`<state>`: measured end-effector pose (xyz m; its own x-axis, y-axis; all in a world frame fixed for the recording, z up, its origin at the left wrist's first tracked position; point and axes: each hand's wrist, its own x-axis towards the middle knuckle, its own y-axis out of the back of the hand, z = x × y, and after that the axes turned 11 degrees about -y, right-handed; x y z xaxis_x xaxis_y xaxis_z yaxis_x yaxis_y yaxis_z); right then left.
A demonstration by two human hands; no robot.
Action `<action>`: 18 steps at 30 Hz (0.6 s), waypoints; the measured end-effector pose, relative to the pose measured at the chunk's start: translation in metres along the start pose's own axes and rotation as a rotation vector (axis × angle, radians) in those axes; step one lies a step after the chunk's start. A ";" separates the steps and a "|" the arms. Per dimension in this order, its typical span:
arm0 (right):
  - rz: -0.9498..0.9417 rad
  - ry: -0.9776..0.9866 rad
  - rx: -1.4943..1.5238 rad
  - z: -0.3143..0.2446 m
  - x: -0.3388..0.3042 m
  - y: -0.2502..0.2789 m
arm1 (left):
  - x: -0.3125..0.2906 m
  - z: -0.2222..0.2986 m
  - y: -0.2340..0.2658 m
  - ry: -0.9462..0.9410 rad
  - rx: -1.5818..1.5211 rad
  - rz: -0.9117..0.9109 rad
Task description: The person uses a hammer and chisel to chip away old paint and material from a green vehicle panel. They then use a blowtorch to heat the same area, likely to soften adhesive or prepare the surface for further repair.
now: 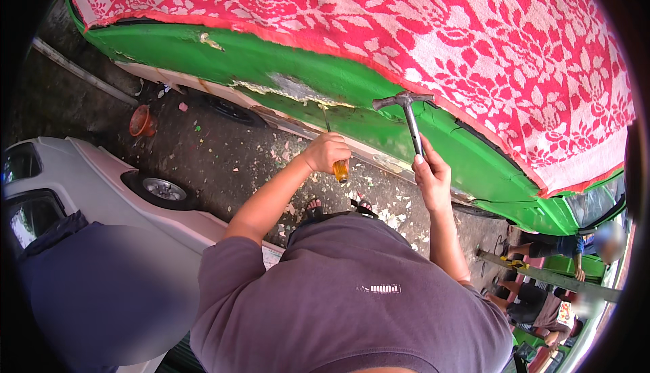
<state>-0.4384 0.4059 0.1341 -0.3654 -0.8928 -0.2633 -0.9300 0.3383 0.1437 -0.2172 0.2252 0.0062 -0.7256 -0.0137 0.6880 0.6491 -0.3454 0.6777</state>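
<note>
My left hand (325, 153) is closed around a screwdriver with an amber handle (341, 171). Its thin shaft points up and away, and the tip meets the lower edge of a chipped, flaking patch (296, 91) on a green vehicle's side (264, 51). To the right, my right hand (433, 178) grips a metal hammer (410, 121) by its handle. The hammer head is raised near the green panel, apart from the screwdriver. Layers of pale filler and bare grey show in the patch.
A red and pink floral cloth (460, 41) covers the vehicle's top. Behind me at left stands a pale car (101, 176). An orange bucket (142, 122) and scattered paint flakes lie on the ground. People (542, 305) are near a long beam (552, 277) at lower right; a blurred dark blue shape (115, 292) fills lower left.
</note>
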 end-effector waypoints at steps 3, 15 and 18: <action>0.009 0.006 -0.015 0.002 -0.007 0.001 | -0.014 -0.003 0.011 0.113 0.019 -0.023; -0.034 -0.015 0.038 0.000 -0.014 -0.008 | 0.041 -0.002 0.021 -0.004 0.048 0.126; -0.034 -0.024 0.042 -0.002 -0.017 -0.010 | 0.041 -0.009 0.019 -0.034 0.008 0.194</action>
<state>-0.4232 0.4174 0.1391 -0.3337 -0.8968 -0.2904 -0.9426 0.3203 0.0942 -0.2364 0.2101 0.0446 -0.5782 -0.0473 0.8145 0.7781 -0.3321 0.5331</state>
